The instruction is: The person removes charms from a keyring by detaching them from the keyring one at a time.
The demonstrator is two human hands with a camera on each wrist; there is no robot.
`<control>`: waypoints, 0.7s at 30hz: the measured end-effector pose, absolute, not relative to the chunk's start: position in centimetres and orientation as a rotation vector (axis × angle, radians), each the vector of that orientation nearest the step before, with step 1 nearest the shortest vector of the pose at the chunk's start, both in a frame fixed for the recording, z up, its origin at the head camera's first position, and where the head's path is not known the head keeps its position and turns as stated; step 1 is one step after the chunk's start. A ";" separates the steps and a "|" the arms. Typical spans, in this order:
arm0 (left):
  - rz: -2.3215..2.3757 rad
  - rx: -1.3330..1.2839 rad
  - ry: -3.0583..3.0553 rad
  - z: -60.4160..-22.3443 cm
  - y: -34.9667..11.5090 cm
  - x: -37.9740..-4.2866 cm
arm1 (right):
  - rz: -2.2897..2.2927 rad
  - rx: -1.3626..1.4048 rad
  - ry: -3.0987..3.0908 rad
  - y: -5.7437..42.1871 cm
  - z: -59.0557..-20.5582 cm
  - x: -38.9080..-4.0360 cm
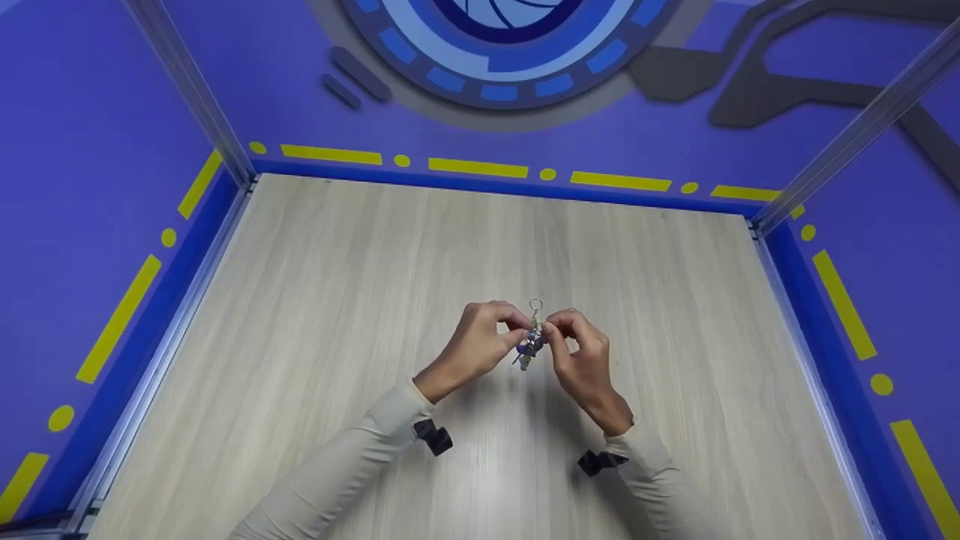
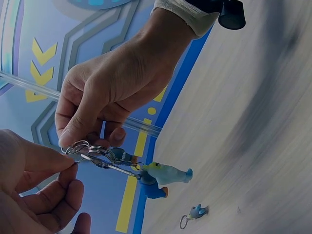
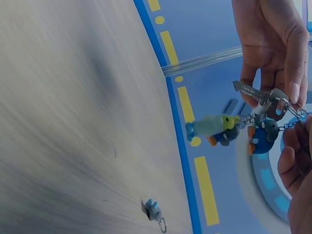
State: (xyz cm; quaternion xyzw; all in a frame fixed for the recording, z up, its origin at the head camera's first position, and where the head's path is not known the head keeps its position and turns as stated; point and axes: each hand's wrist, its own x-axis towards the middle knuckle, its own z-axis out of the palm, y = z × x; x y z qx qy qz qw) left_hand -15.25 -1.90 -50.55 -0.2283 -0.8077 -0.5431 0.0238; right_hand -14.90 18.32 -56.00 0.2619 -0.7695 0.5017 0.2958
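Note:
Both hands meet over the table around a bunch of key rings [image 2: 100, 155]. My left hand [image 1: 476, 345] pinches the bunch from one side, thumb against fingers. On the other side my right hand [image 1: 585, 360] pinches a ring at the top, its fingertips close to the left ones. A metal key [image 3: 251, 91] hangs from the bunch with several small figurine charms on chains. One charm [image 3: 209, 126] is pale with a yellow head and blue feet. Another charm [image 3: 265, 139] is dark blue with orange feet.
A separate small grey-blue charm keychain [image 3: 154, 210] with its own ring lies on the wooden table [image 1: 337, 300]. Blue panels with yellow marks [image 1: 480, 166] wall the table at the back and sides. Metal rails [image 1: 202, 97] run up the corners.

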 end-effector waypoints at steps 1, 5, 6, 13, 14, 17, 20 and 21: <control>-1.692 -0.703 -2.498 -50.6 -1.9 -15.2 | 1.339 0.695 -2.041 18.3 -56.0 -14.9; -1.824 -0.670 -2.491 -50.6 -1.8 -15.2 | 1.368 0.689 -1.997 18.2 -56.0 -14.8; -1.881 -0.658 -2.487 -50.7 -1.8 -15.2 | 1.375 0.690 -1.985 18.2 -56.0 -14.8; -2.188 -0.618 -2.452 -51.0 -2.0 -15.1 | 1.366 0.717 -1.913 17.9 -56.0 -14.8; -2.198 -0.621 -2.447 -51.1 -2.0 -15.2 | 1.360 0.720 -1.905 17.9 -56.0 -14.8; -2.203 -0.637 -2.435 -51.3 -2.1 -15.2 | 1.370 0.713 -1.897 17.8 -56.0 -14.7; -2.202 -0.646 -2.425 -51.5 -2.1 -15.3 | 1.402 0.693 -1.900 17.8 -56.0 -14.6; -2.205 -0.644 -2.421 -51.5 -2.1 -15.3 | 1.413 0.684 -1.904 17.8 -56.0 -14.5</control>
